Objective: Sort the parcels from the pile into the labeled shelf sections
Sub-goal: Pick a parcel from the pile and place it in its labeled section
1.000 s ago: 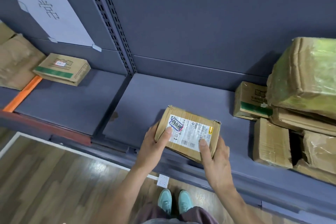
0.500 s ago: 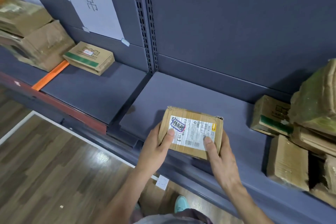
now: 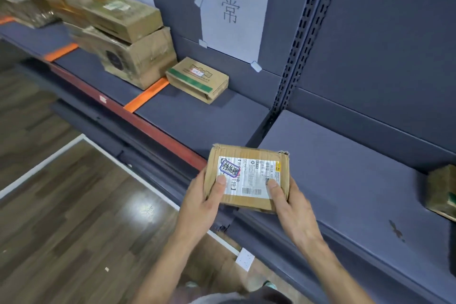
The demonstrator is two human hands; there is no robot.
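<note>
Cardboard parcel (image 3: 246, 177), lower centre of the frame, held label-up just in front of the grey shelf (image 3: 345, 180), touching nothing but the hands. The left hand (image 3: 199, 207) grips its left side, thumb pressed beside the stamped corner of the shipping label (image 3: 249, 175). The right hand (image 3: 293, 215) grips the right side, thumb on the label's lower right. The other fingers pass beneath the box, out of sight.

Compared with one second ago the grip is unchanged, but the view has swung leftward. The pile, formerly filling the right of the frame, is reduced to one box (image 3: 443, 192) at the right edge. The paper sign (image 3: 232, 5) now stands at upper centre, with a green-striped box (image 3: 197, 79) below it, just right of an orange divider strip (image 3: 146, 95).

Judgement: the parcel is probably bound for a signed section to the left; placement is not yet done.
</note>
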